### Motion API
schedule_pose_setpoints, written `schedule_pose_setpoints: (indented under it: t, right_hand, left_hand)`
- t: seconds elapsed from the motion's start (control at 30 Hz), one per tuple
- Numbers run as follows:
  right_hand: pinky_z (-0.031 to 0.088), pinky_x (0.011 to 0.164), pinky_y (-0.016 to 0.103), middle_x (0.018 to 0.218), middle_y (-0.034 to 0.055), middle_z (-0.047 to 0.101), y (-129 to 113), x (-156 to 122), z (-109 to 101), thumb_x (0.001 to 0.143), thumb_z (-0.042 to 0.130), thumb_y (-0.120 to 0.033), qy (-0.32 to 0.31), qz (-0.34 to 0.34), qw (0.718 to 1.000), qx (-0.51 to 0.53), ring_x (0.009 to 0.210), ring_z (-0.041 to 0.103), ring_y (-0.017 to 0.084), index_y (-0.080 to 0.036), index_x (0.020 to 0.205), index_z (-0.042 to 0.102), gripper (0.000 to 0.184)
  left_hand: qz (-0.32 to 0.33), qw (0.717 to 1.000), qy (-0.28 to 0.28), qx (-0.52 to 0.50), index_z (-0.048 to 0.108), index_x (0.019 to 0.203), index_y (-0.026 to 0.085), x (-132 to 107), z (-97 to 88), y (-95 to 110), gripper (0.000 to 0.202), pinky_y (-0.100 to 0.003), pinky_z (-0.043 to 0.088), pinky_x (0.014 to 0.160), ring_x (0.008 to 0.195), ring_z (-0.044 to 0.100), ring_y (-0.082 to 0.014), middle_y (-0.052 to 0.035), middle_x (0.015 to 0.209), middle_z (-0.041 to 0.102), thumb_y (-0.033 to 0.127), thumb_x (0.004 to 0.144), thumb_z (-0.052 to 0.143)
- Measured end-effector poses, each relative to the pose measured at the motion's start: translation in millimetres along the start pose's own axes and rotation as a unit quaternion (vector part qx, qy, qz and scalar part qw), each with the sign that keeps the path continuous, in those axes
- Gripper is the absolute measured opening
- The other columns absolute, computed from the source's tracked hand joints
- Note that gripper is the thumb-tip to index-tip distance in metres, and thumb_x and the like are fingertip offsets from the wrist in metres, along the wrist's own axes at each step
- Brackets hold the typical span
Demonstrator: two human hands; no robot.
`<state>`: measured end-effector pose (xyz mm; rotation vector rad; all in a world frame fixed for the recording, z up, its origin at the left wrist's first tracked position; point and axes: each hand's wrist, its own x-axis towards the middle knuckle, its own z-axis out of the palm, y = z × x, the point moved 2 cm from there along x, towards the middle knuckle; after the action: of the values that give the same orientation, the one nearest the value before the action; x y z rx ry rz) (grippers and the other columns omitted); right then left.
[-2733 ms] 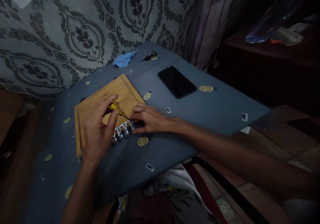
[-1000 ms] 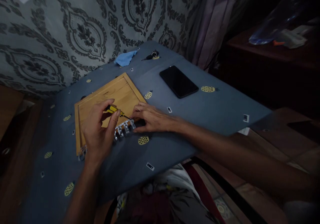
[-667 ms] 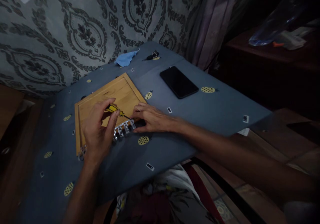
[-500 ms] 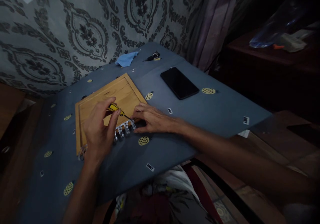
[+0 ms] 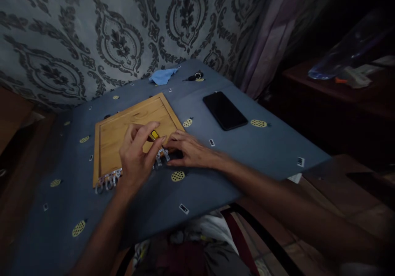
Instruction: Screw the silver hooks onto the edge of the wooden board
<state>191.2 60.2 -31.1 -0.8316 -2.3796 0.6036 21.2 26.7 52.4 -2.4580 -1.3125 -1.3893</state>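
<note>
My left hand [image 5: 137,156] grips a small screwdriver [image 5: 154,135] with a yellow handle between thumb and fingers. Its shaft slants toward the right end of a row of metal hooks [image 5: 108,180], where the tip is hard to make out. These hooks line the near edge of a framed wooden board [image 5: 115,144], which lies flat on the table. My right hand [image 5: 191,149] is closed at the board's near right corner, thumb and fingers pinching the rightmost metal hook [image 5: 167,155]. Behind my left hand, the middle of the row is hidden.
The table has a grey-blue cloth [image 5: 216,177] with pineapple prints. A black phone [image 5: 225,110] lies to the right of the board. Farther back are a light blue cloth [image 5: 163,76] and some dark keys [image 5: 195,76], near the patterned wall [image 5: 120,45].
My left hand has moved right along the board and closer to my right hand, its fingers now covering more of the screwdriver. My right hand keeps its place at the corner. The view has shifted slightly.
</note>
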Motion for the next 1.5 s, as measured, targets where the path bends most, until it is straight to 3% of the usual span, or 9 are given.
schedule_pose_setpoints:
  t: [0.13,0.33,0.6,0.87,1.0,1.1,1.33,1.4,1.5]
  right_hand:
    - [0.047,0.091,0.04,0.1,0.0069,0.064,0.0,-0.2,0.3,0.084,0.083,-0.042,0.006,0.004,1.0,0.006,0.101,0.057,0.026,-0.017,0.114,0.072,0.041]
    - [0.048,0.092,0.04,0.104,0.0099,0.065,-1.6,-0.7,-1.5,0.085,0.083,-0.041,-0.009,0.014,1.0,0.01,0.104,0.057,0.027,-0.014,0.118,0.072,0.044]
    - [0.05,0.094,0.041,0.106,0.0107,0.066,-3.2,-1.6,-2.4,0.085,0.084,-0.042,-0.01,0.017,1.0,0.005,0.107,0.058,0.028,-0.013,0.12,0.072,0.046]
    - [0.051,0.097,0.046,0.11,0.0113,0.067,1.9,-2.9,-0.7,0.083,0.084,-0.048,-0.004,0.012,0.999,0.037,0.11,0.06,0.029,-0.017,0.122,0.071,0.052]
    - [0.051,0.102,0.051,0.122,0.011,0.067,-7.6,-0.9,-17.3,0.094,0.07,-0.053,0.084,0.02,0.987,0.136,0.116,0.061,0.028,-0.025,0.139,0.061,0.054]
    - [0.05,0.105,0.048,0.128,0.0088,0.066,-26.5,8.4,-39.0,0.104,0.055,-0.046,0.156,-0.009,0.971,0.181,0.116,0.062,0.023,-0.029,0.148,0.054,0.047]
    - [0.052,0.101,0.044,0.119,0.0068,0.071,-50.5,35.0,-55.2,0.103,0.06,-0.034,0.148,-0.069,0.979,0.122,0.112,0.063,0.022,-0.027,0.127,0.072,0.027]
    - [0.054,0.098,0.043,0.119,0.0067,0.071,-49.3,35.7,-52.8,0.102,0.062,-0.035,0.156,-0.064,0.978,0.126,0.11,0.064,0.022,-0.027,0.124,0.073,0.026]
    - [0.056,0.092,0.039,0.121,0.007,0.071,-47.3,33.4,-50.6,0.1,0.065,-0.036,0.171,-0.043,0.975,0.132,0.104,0.065,0.02,-0.025,0.119,0.073,0.023]
  left_hand:
    - [-0.004,1.0,-0.006,-0.027,0.071,0.119,0.024,-0.3,-1.2,-3.1,0.022,-0.028,0.06,0.077,0.087,0.067,-0.0158,-0.0024,0.098,0.072,0.029,0.098,0.068]
    - [-0.047,0.996,-0.02,-0.072,0.061,0.133,0.023,-8.3,0.6,-13.4,0.034,-0.031,0.063,0.091,0.103,0.072,-0.0172,-0.0069,0.124,0.072,0.03,0.099,0.064]
    - [-0.047,0.994,0.027,-0.098,0.068,0.118,0.024,-8.9,0.1,-14.9,0.026,-0.024,0.062,0.079,0.091,0.07,-0.0144,-0.0014,0.102,0.073,0.025,0.093,0.073]
    - [-0.059,0.991,-0.004,-0.121,0.066,0.128,0.023,-8.8,-2.7,-17.5,0.03,-0.031,0.063,0.091,0.102,0.074,-0.0179,-0.007,0.122,0.075,0.026,0.098,0.065]
    - [-0.065,0.991,-0.001,-0.118,0.063,0.128,0.024,-11.1,-0.9,-20.3,0.033,-0.03,0.062,0.086,0.093,0.074,-0.0162,-0.0048,0.111,0.075,0.03,0.096,0.068]
    - [-0.063,0.991,-0.002,-0.117,0.061,0.123,0.023,-12.2,1.5,-20.7,0.031,-0.028,0.062,0.079,0.087,0.074,-0.0152,-0.0021,0.1,0.074,0.031,0.095,0.07]
    - [-0.06,0.989,-0.008,-0.133,0.056,0.107,0.024,-10.1,1.5,-16.6,0.013,-0.026,0.059,0.076,0.087,0.075,-0.0142,0.0011,0.097,0.074,0.027,0.098,0.066]
    - [-0.063,0.989,-0.037,-0.125,0.056,0.105,0.024,-12.0,0.5,-20.0,0.012,-0.027,0.057,0.076,0.089,0.074,-0.0156,0.0006,0.097,0.074,0.029,0.099,0.065]
    - [-0.061,0.987,-0.134,-0.06,0.059,0.107,0.023,-20.8,1.1,-29.1,0.022,-0.033,0.056,0.079,0.097,0.072,-0.0218,-0.0033,0.103,0.073,0.039,0.096,0.07]
